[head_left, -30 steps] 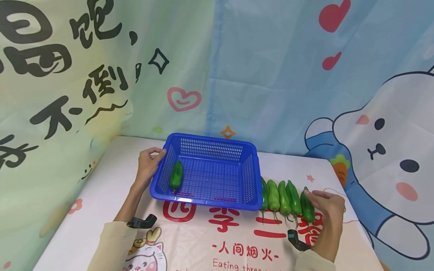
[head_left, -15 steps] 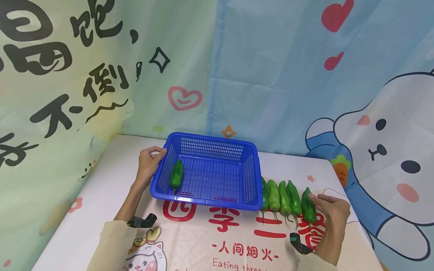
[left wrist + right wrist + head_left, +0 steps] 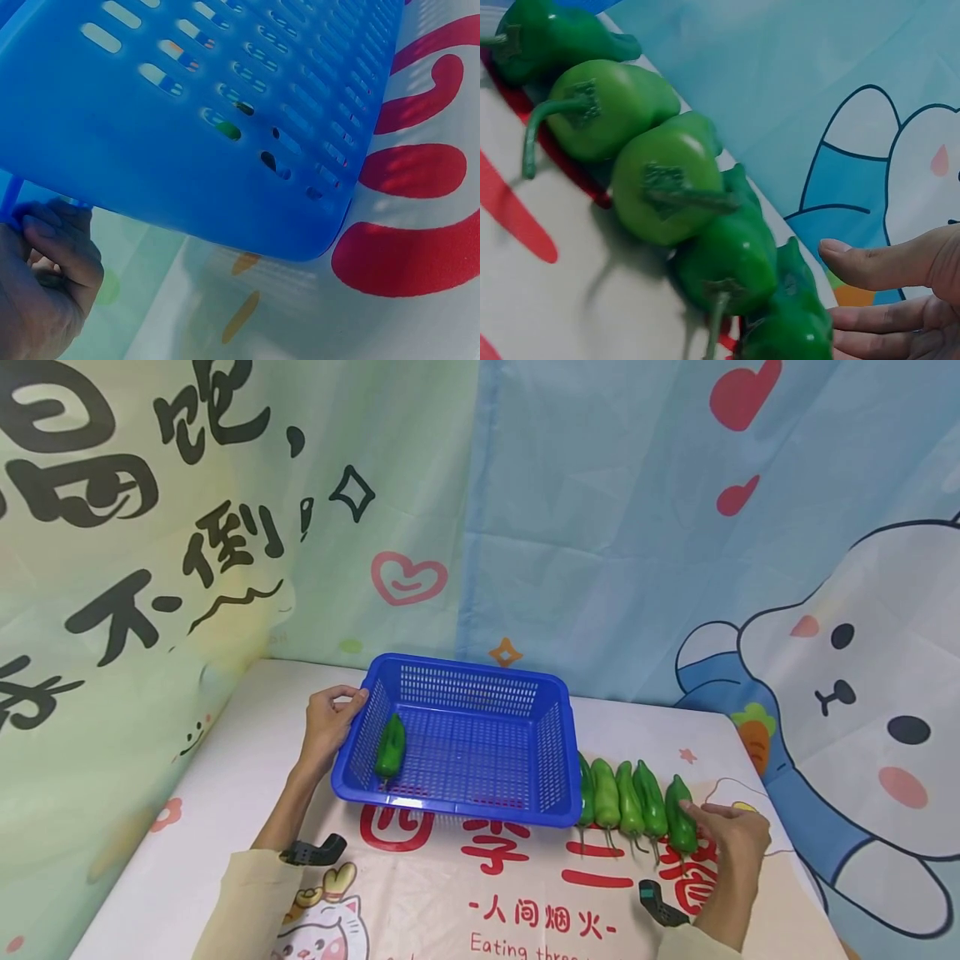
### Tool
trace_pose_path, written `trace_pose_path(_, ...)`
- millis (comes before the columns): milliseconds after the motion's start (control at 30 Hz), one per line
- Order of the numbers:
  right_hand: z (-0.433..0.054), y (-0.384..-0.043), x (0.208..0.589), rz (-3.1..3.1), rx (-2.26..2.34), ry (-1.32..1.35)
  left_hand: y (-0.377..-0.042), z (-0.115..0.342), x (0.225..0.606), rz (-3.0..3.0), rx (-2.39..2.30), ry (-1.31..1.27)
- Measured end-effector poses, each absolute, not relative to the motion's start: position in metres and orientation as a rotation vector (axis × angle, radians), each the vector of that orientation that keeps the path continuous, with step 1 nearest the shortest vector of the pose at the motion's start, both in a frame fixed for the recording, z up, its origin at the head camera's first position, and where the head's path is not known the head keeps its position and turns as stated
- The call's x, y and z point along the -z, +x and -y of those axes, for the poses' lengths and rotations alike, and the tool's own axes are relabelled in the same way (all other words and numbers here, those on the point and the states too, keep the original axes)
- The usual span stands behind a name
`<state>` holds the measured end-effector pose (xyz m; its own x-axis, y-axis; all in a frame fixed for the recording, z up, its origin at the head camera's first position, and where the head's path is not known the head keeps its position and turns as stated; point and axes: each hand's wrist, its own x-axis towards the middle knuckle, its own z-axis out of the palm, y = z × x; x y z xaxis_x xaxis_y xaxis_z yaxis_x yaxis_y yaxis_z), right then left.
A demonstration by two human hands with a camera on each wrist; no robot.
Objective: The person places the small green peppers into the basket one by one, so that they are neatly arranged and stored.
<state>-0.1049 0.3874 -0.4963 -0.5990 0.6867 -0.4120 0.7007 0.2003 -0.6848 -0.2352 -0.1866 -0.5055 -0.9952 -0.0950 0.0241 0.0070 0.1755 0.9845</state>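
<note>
A blue plastic basket (image 3: 468, 752) stands tilted toward the camera, one green pepper (image 3: 390, 750) lying inside at its left. My left hand (image 3: 330, 718) grips the basket's left rim; in the left wrist view its curled fingers (image 3: 64, 244) hold the edge. To the right of the basket several green peppers (image 3: 606, 795) lie in a row, stems toward me, the leftmost partly hidden by the rim. At the rightmost pepper (image 3: 681, 818), my right hand (image 3: 735, 835) has its fingertips against the pepper's right side. The right wrist view shows the thumb (image 3: 870, 262) raised apart from the other fingers.
A printed cloth with red characters (image 3: 491, 843) covers the table. Behind and beside it hang curtains with cartoon prints (image 3: 577, 568). A black wrist strap (image 3: 315, 852) sits on the left forearm, and another (image 3: 660, 906) on the right.
My right hand moved slightly right, with the rightmost pepper shifting a little, then came back left a bit. The thumb and fingertips sit lower on the pepper's side now. The left hand and basket stay put.
</note>
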Motion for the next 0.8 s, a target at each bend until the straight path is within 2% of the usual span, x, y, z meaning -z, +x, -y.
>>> trace_pose_path(800, -0.367, -0.114, 0.510, -2.470, 1.433, 1.486, -0.235, 0.187, 0.505, 2.346, 1.971, 0.106)
